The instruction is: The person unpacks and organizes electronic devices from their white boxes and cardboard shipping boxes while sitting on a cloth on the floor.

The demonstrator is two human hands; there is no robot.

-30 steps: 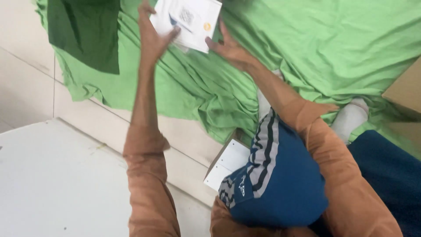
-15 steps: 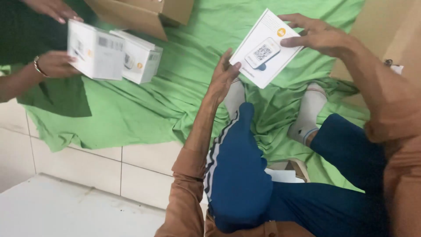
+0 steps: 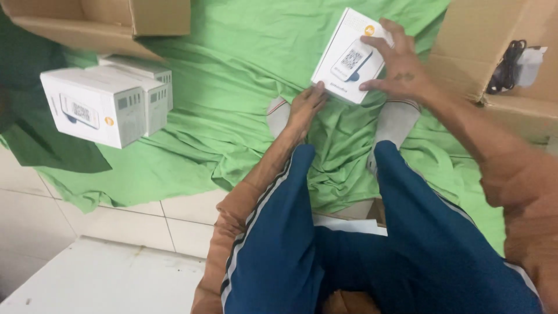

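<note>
A white product box [image 3: 347, 58] with a picture of a small device on its face is held over the green cloth [image 3: 232, 87]. My right hand [image 3: 395, 67] grips its right side, fingers spread over the top edge. My left hand [image 3: 305, 107] touches the box's lower left corner with its fingertips. My legs in blue trousers and white socks stretch out below the box.
Two or three matching white boxes [image 3: 102, 104] stand at the left on the cloth. An open cardboard carton [image 3: 116, 23] lies at the top left. Another carton [image 3: 494, 52] at the right holds a black cable with a white adapter [image 3: 517, 67]. White tiles lie at bottom left.
The view has swung down and right. The white box stays in both my hands and has come lower, toward my feet. Another person's hands at the left boxes are gone from view.
</note>
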